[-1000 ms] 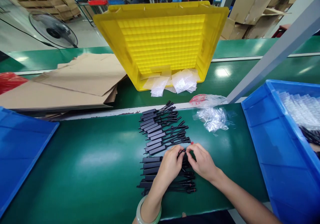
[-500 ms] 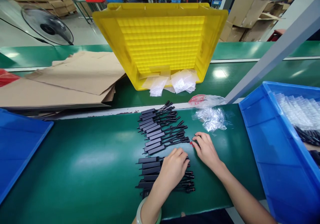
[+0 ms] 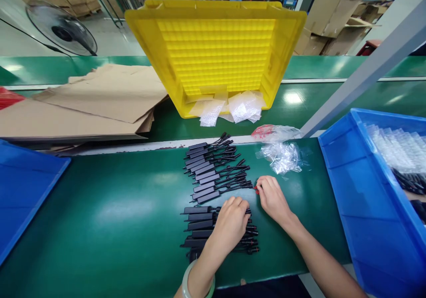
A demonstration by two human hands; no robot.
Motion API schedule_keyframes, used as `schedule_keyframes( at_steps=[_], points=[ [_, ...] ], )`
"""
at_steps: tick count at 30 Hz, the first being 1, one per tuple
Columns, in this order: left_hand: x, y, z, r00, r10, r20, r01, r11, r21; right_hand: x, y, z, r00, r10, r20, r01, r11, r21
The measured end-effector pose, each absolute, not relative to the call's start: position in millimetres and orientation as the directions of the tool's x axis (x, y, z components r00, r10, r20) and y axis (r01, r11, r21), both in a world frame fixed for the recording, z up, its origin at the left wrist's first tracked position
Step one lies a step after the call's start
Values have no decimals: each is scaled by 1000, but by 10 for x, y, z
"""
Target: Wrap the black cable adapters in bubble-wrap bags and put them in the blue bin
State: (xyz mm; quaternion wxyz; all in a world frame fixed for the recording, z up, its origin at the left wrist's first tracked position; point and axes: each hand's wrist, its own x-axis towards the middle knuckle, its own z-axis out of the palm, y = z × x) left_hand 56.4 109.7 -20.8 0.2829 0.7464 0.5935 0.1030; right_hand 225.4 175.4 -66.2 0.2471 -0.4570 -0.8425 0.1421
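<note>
My left hand (image 3: pixel 233 218) lies over the lower row of black boxes with short cables (image 3: pixel 199 225), fingers curled round a black cable end (image 3: pixel 248 211); the palm covers part of the row. Some connectors there carry thin red rings (image 3: pixel 255 242). To the right, my right hand (image 3: pixel 271 198) is closed in a pinch at several tiny red pieces (image 3: pixel 256 189); their exact shape is too small to make out. Close by its fingertips end the cables of the upper row of black boxes (image 3: pixel 206 177), which lie slanted side by side on the green table (image 3: pixel 116 227).
Crumpled clear plastic bags (image 3: pixel 282 156) lie beyond my right hand. A blue bin (image 3: pixel 346 191) with bubble-wrapped parts stands at right, another blue bin (image 3: pixel 29 187) at left. Behind are a tilted yellow crate (image 3: pixel 216 58), cardboard sheets (image 3: pixel 109 93) and a slanted grey post (image 3: pixel 359 71).
The fingers of my right hand have closed together at the red pieces, where they were slightly apart. My left hand has stayed in nearly the same place. The view has shifted a little.
</note>
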Motion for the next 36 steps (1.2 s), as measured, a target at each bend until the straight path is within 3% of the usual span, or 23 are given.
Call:
schedule_keyframes(
  at_steps=[6,9,15,23,32,36],
  points=[
    [465,1148,-211,172,977,-123,594,-3,804,2300,1811,-683,-398,862,314,762,501,-409],
    [433,1164,-187,153,982,-114,476,28,879,2298,1850,-719,-359,869,342,771,482,-417],
    [392,1168,-193,240,960,-141,446,20,895,2274,1803,-622,-330,853,404,709,506,-490],
    [389,1179,-304,182,972,-149,298,90,950,2090,1576,-454,-466,804,369,462,577,-673],
    [417,1200,-210,119,973,-196,371,139,918,2085,1521,-485,-480,810,336,460,559,-689],
    [435,1189,-239,95,968,-233,284,198,938,2065,1492,-499,-495,810,315,481,557,-677]
  ],
)
